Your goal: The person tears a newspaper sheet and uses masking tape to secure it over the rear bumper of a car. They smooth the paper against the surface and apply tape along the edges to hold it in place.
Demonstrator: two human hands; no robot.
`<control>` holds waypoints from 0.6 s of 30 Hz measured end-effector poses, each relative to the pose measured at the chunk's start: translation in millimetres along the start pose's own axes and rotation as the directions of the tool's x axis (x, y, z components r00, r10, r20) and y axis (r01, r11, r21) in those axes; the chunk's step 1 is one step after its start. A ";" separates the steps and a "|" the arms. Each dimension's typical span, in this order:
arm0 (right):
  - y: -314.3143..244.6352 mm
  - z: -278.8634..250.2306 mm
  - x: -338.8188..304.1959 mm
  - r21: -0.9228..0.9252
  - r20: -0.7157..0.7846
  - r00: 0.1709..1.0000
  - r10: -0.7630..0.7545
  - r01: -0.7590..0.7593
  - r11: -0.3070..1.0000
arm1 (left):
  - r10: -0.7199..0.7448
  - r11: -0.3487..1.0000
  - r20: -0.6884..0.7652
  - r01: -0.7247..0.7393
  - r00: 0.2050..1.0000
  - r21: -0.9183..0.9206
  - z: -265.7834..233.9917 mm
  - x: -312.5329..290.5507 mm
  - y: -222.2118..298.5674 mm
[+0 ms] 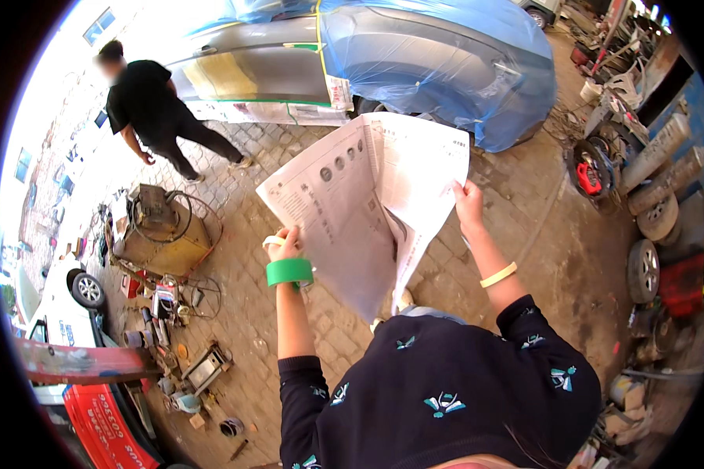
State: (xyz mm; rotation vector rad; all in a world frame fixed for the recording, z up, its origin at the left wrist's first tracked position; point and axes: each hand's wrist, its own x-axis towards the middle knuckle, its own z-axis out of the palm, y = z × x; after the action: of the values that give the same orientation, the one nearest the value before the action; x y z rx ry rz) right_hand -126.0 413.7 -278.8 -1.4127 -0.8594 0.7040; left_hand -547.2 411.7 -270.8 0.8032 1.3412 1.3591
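the person holds a large sheet of newspaper [368, 203] up in front of the chest with both hands, above the brick-paved ground [524, 234]. the left hand [285, 244] grips the sheet's lower left edge, fingers curled and pressed together around the paper, thumb side tucked against it. a roll of green masking tape [289, 272] sits like a bracelet on the left wrist, and a loose strip of pale tape [272, 241] curls out just beside the knuckles. the right hand [468, 199] pinches the sheet's right edge, fingers closed together behind the paper with the thumb in front. a yellowish band [498, 274] circles the right forearm. the paper is partly folded, one flap hanging down between the two forearms.

beyond the top edge of the paper stands a grey car [289, 66], its rear half wrapped in blue plastic film [461, 62], with paper masking along its lower side. near the car's front, well apart from the hands, another person in black clothes [152, 109] walks on the bricks. a boxy yellowed machine with cables [160, 227] stands to the left of the paper, with scattered tools [172, 328] below it. wheels and tyres [649, 250] are stacked along the right side.
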 end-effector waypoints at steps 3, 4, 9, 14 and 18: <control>8.7 -21.5 33.8 0.075 -0.003 1.000 -0.007 0.007 0.997 | 0.031 0.995 -0.148 -0.016 0.988 0.100 -21.9 10.3 -9.6; 3.0 -27.0 42.3 0.068 -0.009 1.000 -0.014 0.015 0.998 | 0.044 0.992 -0.169 -0.024 0.985 0.121 -29.0 12.2 -12.9; -7.0 -58.4 82.9 -0.069 -0.100 0.986 -0.132 0.126 0.990 | 0.063 0.998 -0.341 -0.061 0.938 0.016 -66.7 30.1 -31.4; -5.1 -100.9 110.9 -0.284 -0.121 0.975 -0.186 0.146 0.948 | 0.107 0.989 -0.430 -0.141 0.896 -0.046 -83.8 42.5 -30.9; 5.5 -141.0 120.6 -0.354 -0.152 0.977 -0.147 0.085 0.931 | 0.171 0.982 -0.362 -0.187 0.916 -0.009 -83.3 32.7 -12.4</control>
State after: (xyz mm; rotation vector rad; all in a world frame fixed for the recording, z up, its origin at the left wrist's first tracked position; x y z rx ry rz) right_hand 57.5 439.9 -268.4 -1.6927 -0.9493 0.3381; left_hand -631.8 416.9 -302.2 0.6806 1.5411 1.7382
